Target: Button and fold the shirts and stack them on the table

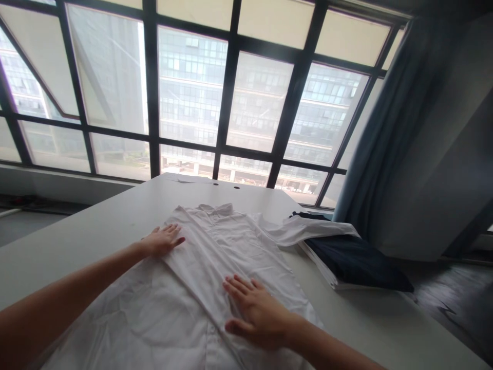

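Note:
A white button-up shirt (154,303) lies spread on a white table (127,216), its collar toward the window. One sleeve is laid across the front, and the other stretches out to the right over a dark folded garment (346,259). My left hand (164,240) rests flat on the shirt near its left shoulder, fingers extended. Lower down on the right, my right hand (258,313) presses flat on the shirt front beside the button strip, fingers spread. Neither hand grips the cloth.
Under the dark garment on the right is a white layered stack (319,264). Two dark round holes (236,187) mark the table's far end. Beyond stand large framed windows (192,87) and, to the right, a blue-grey curtain (385,139).

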Demonstrator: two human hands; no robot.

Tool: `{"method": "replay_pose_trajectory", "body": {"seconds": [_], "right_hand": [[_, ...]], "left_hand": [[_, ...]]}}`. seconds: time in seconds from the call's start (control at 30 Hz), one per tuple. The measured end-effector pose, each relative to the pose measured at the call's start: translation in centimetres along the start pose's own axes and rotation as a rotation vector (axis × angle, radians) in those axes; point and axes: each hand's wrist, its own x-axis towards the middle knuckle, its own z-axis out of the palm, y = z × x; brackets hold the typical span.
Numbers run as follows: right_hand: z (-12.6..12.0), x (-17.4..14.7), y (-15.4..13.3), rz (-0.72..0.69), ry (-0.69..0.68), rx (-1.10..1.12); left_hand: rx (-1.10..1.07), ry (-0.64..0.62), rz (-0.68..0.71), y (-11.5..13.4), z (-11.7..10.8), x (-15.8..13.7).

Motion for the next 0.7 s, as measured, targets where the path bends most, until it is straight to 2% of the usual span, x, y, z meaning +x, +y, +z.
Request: {"method": "replay_pose_trajectory", "body": {"seconds": [0.1,0.17,0.2,0.27,0.3,0.4,0.47,0.57,0.7], "right_hand": [[-3.0,1.3,3.9,0.105,0.213,0.128],[-5.8,1.8,8.1,0.324,0.373,0.302],[-7.4,1.7,10.4,0.469,0.499,0.407],[-10.5,0.9,14.9,0.736,0.872,0.599],[-11.8,0.1,16.9,0.800,0.962,0.601],[-14.4,-2.6,21.9,0.952,1.103,0.568],[-14.9,-4.2,24.4,0.986,1.189,0.623],[-14.9,-5.4,27.1,0.863,1.297,0.750],[-16.0,-5.0,28.8,0.741,1.361,0.635]], "left_hand": [[-0.010,0.010,0.011,-1.4,0.0,-2.3],[-0.013,0.018,0.012,-1.5,-0.4,-3.1],[-0.013,0.021,0.010,-1.3,-0.5,-3.3],[-0.013,0.024,0.008,-0.9,-0.8,-3.5],[-0.013,0.025,0.010,-0.8,-0.8,-3.5],[-0.015,0.035,0.018,-0.6,-0.6,-3.5],[-0.014,0.043,0.024,-0.6,-0.4,-3.5],[0.011,0.012,0.014,-0.3,-0.6,-3.8],[0.033,-0.026,0.015,0.4,-0.9,-4.2]]}}
